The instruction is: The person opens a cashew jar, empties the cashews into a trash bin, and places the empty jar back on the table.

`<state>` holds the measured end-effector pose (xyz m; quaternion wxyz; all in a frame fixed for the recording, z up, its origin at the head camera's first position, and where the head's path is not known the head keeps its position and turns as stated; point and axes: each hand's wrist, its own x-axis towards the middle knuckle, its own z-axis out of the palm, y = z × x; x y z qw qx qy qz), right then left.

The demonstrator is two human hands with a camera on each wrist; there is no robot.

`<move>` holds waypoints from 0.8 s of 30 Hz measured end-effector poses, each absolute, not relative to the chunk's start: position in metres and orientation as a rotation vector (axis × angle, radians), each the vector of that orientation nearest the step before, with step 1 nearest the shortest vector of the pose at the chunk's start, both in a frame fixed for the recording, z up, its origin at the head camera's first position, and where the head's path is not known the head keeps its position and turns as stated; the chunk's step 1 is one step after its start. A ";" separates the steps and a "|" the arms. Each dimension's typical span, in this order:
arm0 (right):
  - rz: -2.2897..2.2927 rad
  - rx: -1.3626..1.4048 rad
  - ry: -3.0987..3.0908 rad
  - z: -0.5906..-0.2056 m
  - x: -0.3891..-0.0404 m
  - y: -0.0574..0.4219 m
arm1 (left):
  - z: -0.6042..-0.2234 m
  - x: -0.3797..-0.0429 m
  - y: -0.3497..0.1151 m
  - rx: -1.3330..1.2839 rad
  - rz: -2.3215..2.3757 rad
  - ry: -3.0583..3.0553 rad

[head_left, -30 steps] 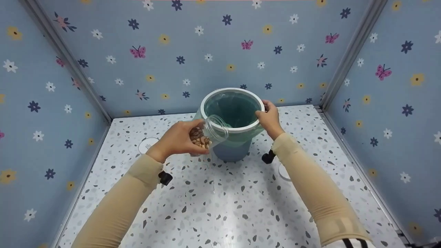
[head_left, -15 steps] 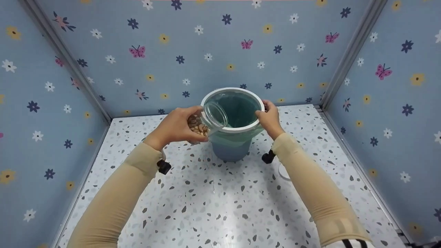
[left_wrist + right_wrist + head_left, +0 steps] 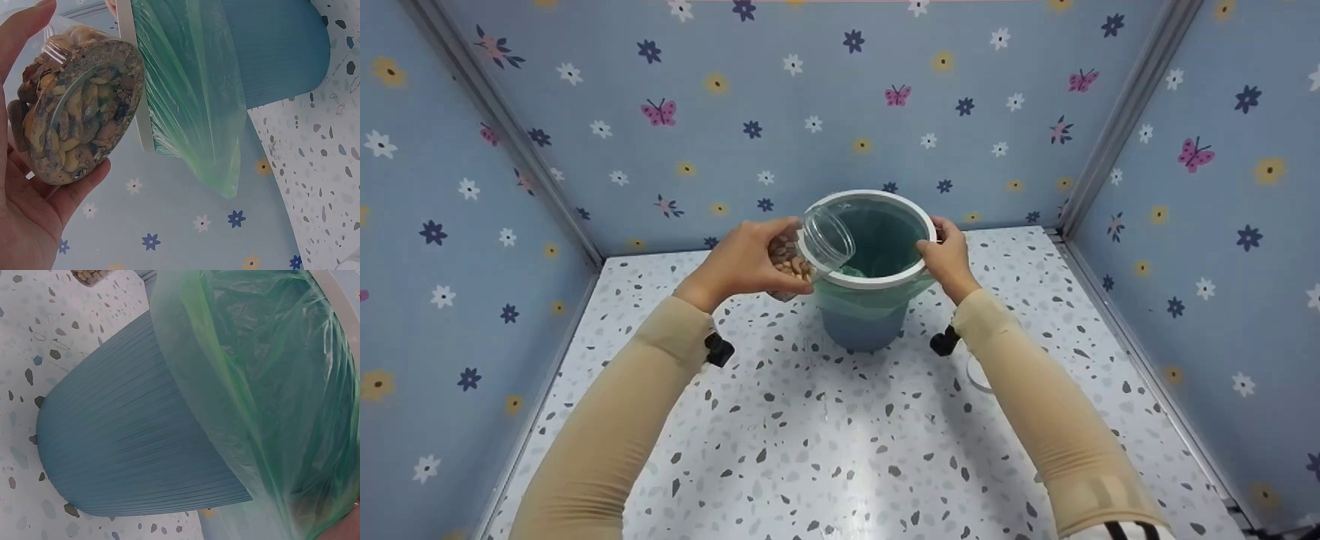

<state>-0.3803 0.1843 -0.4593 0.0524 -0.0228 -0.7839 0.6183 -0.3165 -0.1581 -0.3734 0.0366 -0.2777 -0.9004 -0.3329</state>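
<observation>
Below, speckled surface [image 3: 825, 435] between flowered walls [image 3: 840, 90].

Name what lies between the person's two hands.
Between the left hand and the right hand, the head view shows the clear jar and the green-lined bin.

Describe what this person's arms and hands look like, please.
The left hand and right hand are bare. Plain beige fabric sleeves reach both wrists, where small, blocky black devices sit. White fabric with black stripes shows at the right sleeve's upper end.
</observation>
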 end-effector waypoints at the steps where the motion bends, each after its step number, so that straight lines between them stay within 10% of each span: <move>1: 1.879 -0.071 -2.385 -0.459 -0.380 0.184 | -0.373 -0.318 -0.158 -0.845 -1.018 -2.767; 24: 1.875 -0.045 -2.390 -0.458 -0.380 0.185 | -0.370 -0.339 -0.151 -0.634 -0.998 -2.783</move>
